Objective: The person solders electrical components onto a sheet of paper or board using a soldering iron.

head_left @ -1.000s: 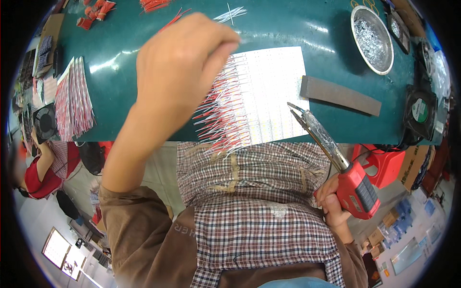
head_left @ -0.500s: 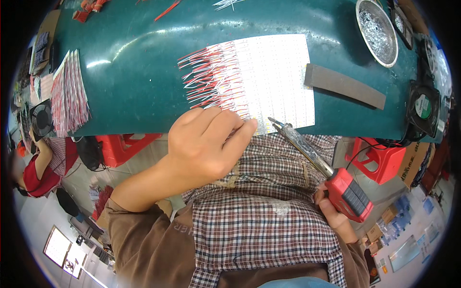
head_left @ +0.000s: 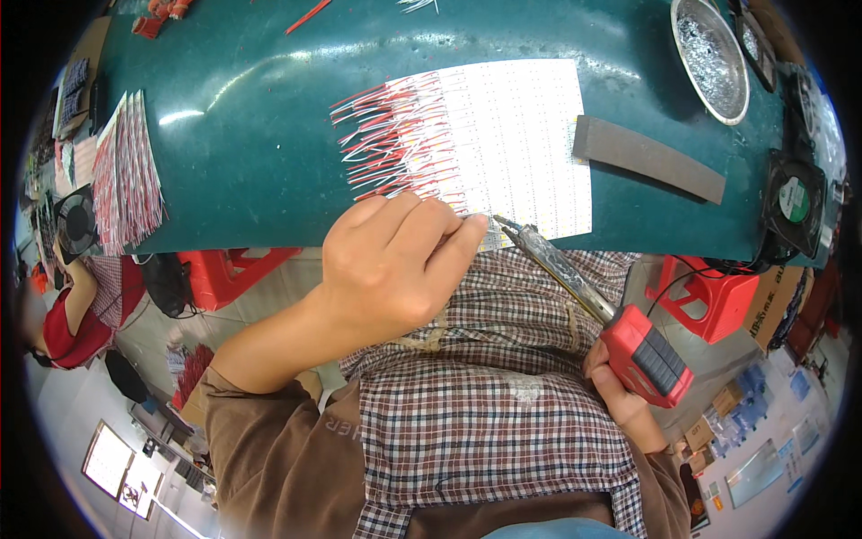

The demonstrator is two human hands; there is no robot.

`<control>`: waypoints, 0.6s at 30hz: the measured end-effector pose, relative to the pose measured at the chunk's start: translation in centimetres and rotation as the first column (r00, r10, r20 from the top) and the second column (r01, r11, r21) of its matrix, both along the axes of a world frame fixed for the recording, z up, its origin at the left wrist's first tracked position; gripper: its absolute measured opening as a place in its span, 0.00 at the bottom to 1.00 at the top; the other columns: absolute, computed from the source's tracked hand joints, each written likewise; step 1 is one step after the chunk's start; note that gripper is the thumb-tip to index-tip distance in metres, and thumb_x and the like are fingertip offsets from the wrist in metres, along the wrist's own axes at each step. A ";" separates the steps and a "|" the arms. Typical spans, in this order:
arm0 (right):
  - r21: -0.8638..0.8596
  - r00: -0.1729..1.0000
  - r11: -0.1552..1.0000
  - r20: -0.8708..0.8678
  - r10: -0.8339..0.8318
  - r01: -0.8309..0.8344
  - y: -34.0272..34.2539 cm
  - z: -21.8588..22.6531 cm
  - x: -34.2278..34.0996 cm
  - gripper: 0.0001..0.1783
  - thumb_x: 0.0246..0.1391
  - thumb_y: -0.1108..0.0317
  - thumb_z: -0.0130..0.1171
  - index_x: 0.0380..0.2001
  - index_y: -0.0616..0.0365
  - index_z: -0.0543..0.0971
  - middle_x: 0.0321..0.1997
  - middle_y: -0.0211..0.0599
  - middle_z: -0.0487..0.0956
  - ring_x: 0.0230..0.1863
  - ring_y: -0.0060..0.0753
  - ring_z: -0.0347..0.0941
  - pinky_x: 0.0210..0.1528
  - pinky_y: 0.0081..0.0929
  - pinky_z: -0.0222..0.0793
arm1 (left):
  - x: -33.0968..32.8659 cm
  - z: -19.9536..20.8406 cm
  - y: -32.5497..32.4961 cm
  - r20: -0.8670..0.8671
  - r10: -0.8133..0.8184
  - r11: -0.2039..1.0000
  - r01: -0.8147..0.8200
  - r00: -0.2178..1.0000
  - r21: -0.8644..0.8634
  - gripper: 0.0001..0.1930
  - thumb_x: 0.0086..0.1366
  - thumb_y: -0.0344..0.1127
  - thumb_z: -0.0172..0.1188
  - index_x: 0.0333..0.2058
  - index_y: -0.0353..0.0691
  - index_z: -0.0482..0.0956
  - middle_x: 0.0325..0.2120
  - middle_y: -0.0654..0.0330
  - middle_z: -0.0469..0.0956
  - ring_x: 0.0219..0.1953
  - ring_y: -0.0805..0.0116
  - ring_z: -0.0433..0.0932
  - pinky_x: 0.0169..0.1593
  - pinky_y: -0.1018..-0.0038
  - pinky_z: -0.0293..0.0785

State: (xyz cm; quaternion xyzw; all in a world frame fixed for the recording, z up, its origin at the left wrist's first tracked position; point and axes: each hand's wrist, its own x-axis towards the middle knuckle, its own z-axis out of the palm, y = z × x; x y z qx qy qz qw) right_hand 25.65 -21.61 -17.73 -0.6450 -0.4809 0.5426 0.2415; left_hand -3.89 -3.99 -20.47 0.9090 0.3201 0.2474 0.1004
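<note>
My left hand (head_left: 386, 256) is closed in a pinch at the near edge of a white circuit board sheet (head_left: 525, 135); what lies between its fingertips is too small to tell. Red and white wires (head_left: 395, 135) stick out to the left from the sheet's left part. My right hand (head_left: 618, 386) grips a soldering iron (head_left: 642, 355) with a red and black handle. The iron's tip points up and left, close by my left thumb and index finger, over the sheet's near edge.
A dark grey bar (head_left: 651, 160) lies against the sheet's right edge. Beyond it stands a metal bowl (head_left: 745, 85) of silvery bits. A small fan (head_left: 793, 199) is at the right, a bundle of wired strips (head_left: 128, 180) at the left. Red stools (head_left: 220, 278) stand below the table.
The iron has moved slightly up and left, its tip now closer to my left fingertips. My left hand has shifted a little to the right, still pinched.
</note>
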 end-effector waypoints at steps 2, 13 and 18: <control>-0.020 1.000 1.000 -0.003 -0.008 0.008 0.0 0.0 0.0 0.09 0.42 0.74 0.67 0.31 0.58 0.81 0.26 0.36 0.80 0.26 0.38 0.79 0.31 0.32 0.74 | 0.1 -0.1 -0.1 0.005 0.005 1.000 -0.005 1.000 0.008 0.18 0.46 0.26 0.67 0.40 0.40 0.88 0.24 0.68 0.75 0.22 0.73 0.73 0.24 0.75 0.63; -0.036 0.998 0.998 -0.050 -0.048 0.047 0.1 0.0 -0.1 0.09 0.46 0.72 0.67 0.32 0.59 0.81 0.26 0.36 0.80 0.26 0.39 0.77 0.32 0.30 0.72 | 0.2 -0.1 -0.1 -0.014 0.018 1.000 -0.018 1.000 0.024 0.18 0.47 0.27 0.66 0.41 0.40 0.88 0.24 0.69 0.75 0.23 0.74 0.73 0.23 0.75 0.61; -0.017 1.000 1.000 -0.001 -0.011 0.011 0.2 0.1 0.2 0.08 0.48 0.72 0.65 0.33 0.60 0.81 0.26 0.36 0.79 0.26 0.37 0.76 0.31 0.31 0.71 | 0.4 0.2 -0.4 -0.040 0.028 1.000 -0.027 0.999 0.013 0.18 0.47 0.27 0.66 0.41 0.40 0.88 0.24 0.69 0.75 0.23 0.74 0.72 0.24 0.75 0.61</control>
